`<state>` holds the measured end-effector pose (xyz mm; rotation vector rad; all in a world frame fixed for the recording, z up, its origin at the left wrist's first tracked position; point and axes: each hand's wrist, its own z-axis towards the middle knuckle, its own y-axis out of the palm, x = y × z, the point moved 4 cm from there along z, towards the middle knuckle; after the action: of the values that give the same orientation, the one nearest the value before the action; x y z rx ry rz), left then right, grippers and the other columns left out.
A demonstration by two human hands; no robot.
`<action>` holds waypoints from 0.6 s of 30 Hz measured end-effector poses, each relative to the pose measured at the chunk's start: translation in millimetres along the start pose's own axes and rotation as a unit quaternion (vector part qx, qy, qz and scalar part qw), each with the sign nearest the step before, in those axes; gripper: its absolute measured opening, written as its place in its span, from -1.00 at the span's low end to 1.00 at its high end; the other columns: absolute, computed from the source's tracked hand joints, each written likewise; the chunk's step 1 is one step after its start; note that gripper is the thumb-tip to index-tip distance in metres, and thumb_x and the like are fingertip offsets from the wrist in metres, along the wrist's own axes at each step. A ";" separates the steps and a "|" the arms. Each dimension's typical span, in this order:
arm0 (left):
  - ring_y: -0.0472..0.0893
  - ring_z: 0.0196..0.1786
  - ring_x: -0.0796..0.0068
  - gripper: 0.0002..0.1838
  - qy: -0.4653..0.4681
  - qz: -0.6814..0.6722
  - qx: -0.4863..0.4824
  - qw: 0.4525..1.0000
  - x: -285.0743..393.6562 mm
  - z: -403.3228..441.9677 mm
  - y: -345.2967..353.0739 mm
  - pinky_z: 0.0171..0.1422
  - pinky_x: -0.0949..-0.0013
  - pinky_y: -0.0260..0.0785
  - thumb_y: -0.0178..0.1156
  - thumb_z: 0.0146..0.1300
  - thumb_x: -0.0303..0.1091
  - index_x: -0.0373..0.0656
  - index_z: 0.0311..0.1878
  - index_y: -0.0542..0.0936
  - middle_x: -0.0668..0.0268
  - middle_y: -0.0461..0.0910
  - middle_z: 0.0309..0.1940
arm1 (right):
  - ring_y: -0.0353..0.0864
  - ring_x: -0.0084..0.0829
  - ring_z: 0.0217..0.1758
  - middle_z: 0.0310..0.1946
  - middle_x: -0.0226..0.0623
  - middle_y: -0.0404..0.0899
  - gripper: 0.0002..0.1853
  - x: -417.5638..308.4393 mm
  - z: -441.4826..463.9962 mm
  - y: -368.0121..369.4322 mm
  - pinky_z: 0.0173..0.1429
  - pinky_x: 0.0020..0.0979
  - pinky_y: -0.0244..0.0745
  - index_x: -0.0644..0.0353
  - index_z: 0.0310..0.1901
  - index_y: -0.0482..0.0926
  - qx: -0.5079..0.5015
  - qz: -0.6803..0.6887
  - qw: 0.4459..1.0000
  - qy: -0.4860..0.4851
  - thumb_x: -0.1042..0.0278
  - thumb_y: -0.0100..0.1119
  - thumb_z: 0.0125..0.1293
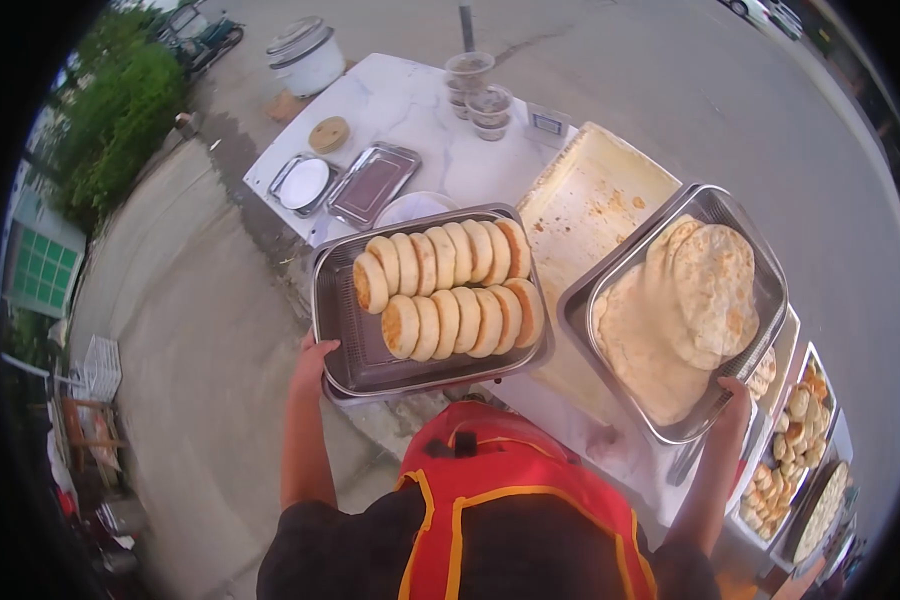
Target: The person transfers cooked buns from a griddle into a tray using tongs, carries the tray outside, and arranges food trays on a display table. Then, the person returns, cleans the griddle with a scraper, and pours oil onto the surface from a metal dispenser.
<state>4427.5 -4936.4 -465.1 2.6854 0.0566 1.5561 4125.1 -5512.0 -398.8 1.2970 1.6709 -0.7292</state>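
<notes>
My left hand (317,355) is closed on the lower left corner of a metal tray (345,290). Two rows of thick round breads (450,290) stand on edge in that tray, most of them pale with browned faces. At the right, my right hand (735,392) grips the rim of a second metal tray (770,265), which is tilted. Large flatbreads (715,285) lie overlapped in it, pale with light brown spots. Both trays are over the marble-patterned table's near side, partly above a shallow cream-coloured box (595,180). The fingers under each rim are hidden.
On the white table (400,100) are a small metal tray (373,185), a white plate (304,184), a round tan lid (329,134) and stacked clear tubs (489,110). A lidded white bucket (306,60) stands behind. Trays of baked goods (790,440) line the right side.
</notes>
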 end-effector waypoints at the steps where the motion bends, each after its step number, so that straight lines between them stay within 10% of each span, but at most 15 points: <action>1: 0.50 -0.09 0.40 -0.44 -0.017 0.023 0.031 0.999 3.5 -5.8 -0.1 0.02 0.40 0.34 -0.01 -0.10 -0.65 -0.26 0.11 0.32 0.24 0.49 -0.12 | 0.48 -0.34 -0.51 -0.54 -0.25 0.46 -0.85 -7.5 -2.4 12.9 -0.43 -0.40 0.43 0.31 -0.47 0.46 -0.018 0.001 1.000 -0.002 0.44 0.05 -0.12; 15: 0.43 -0.02 0.31 -0.40 0.011 -0.051 -0.030 0.998 -23.8 24.3 -15.3 0.06 0.31 0.29 0.03 -0.09 -0.60 -0.24 0.15 0.28 0.21 0.43 -0.04 | 0.46 -0.40 -0.40 -0.52 -0.27 0.48 -0.83 1.0 -68.3 253.2 -0.27 -0.41 0.36 0.23 -0.48 0.54 -0.167 -0.067 0.978 -0.101 0.37 0.12 -0.17; 18: 0.43 -0.02 0.26 -0.40 0.005 -0.054 -0.047 0.997 -20.2 19.2 -11.0 0.05 0.28 0.29 0.01 -0.09 -0.60 -0.22 0.16 0.26 0.19 0.41 -0.03 | 0.47 -0.31 -0.38 -0.48 -0.19 0.48 -0.86 30.9 -43.6 266.5 -0.28 -0.39 0.38 0.30 -0.50 0.51 -0.158 0.036 0.981 0.109 0.51 0.13 -0.20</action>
<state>4434.0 -4926.7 -492.8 2.5582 0.1243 1.5018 4365.5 -5385.4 -390.5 1.2342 1.8162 -0.2685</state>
